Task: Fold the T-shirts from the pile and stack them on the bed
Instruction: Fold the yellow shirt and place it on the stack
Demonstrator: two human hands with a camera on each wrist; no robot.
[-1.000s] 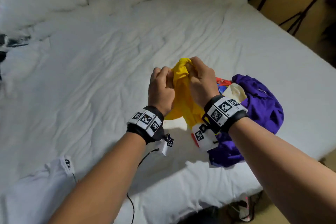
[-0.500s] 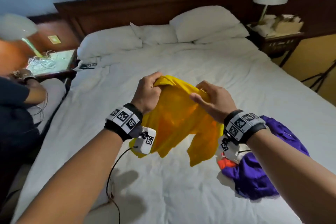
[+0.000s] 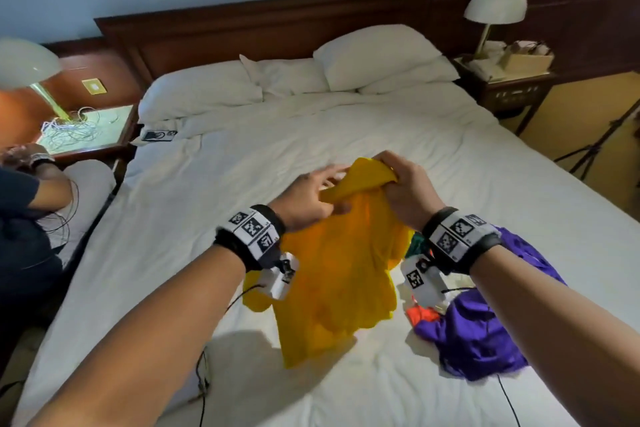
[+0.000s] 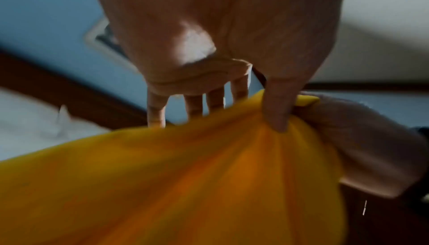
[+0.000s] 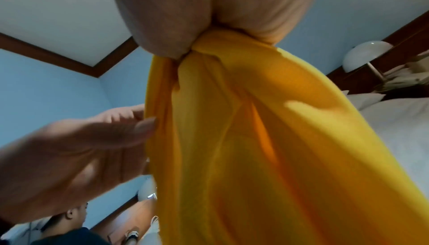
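Note:
A yellow T-shirt (image 3: 332, 281) hangs above the white bed (image 3: 242, 184), with its lower hem near the sheet. My right hand (image 3: 401, 184) grips a bunched top edge of it in a fist; the right wrist view shows the cloth (image 5: 267, 157) fanning down from that fist (image 5: 209, 19). My left hand (image 3: 337, 191) is just beside it, thumb in front of the fabric (image 4: 185, 184) and straight fingers behind, pinching the cloth. The pile lies to the right on the bed: a purple shirt (image 3: 485, 329) over red (image 3: 422, 314) and green (image 3: 417, 243) cloth.
Pillows (image 3: 374, 55) and a dark wooden headboard (image 3: 263, 28) are at the far end. Another person (image 3: 24, 218) sits by the left bedside table (image 3: 79, 132) with cables on it. A lamp (image 3: 495, 3) and a tripod (image 3: 595, 146) stand on the right. Wrist cables trail over the near edge.
The shirt went from a bunch to hanging spread out. My left hand has loosened from a fist to straight fingers and moved close to the right hand, which now grips the top.

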